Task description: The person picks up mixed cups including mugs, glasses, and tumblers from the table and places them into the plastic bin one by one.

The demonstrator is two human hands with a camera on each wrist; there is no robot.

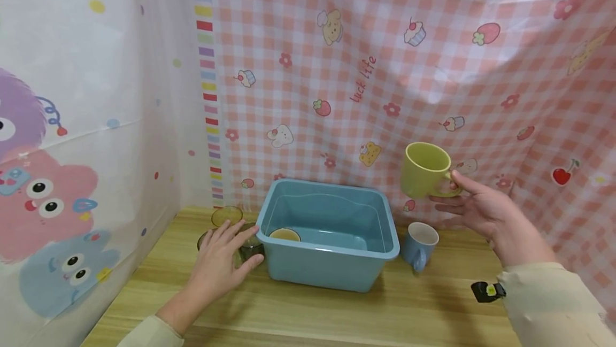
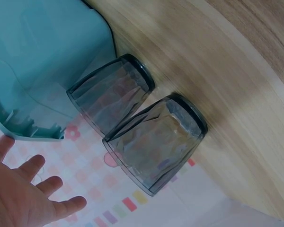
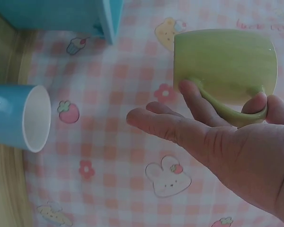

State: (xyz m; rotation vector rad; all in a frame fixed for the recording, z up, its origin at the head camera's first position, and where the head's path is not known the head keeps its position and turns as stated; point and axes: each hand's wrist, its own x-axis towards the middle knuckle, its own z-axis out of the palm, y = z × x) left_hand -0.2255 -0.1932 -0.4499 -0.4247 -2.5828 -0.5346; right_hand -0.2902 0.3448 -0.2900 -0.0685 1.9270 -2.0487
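Observation:
My right hand (image 1: 483,210) grips a yellow-green mug (image 1: 421,176) by its handle, holding it in the air to the right of a blue plastic bin (image 1: 332,267). In the right wrist view the thumb and a finger close on the mug's handle (image 3: 227,113), other fingers stretched out. Below it a blue mug (image 1: 420,245) with a white inside stands on the table. My left hand (image 1: 218,261) is spread over several drinking glasses left of the bin. Two dark glasses (image 2: 156,142) show upright in the left wrist view, apart from the fingers (image 2: 49,184).
Inside the bin sits a cup with a yellowish inside (image 1: 285,235). An amber glass (image 1: 227,216) stands behind my left hand. The wooden table (image 1: 308,315) meets a pink checked cloth (image 1: 308,79) at the back and a white printed cloth (image 1: 86,176) on the left.

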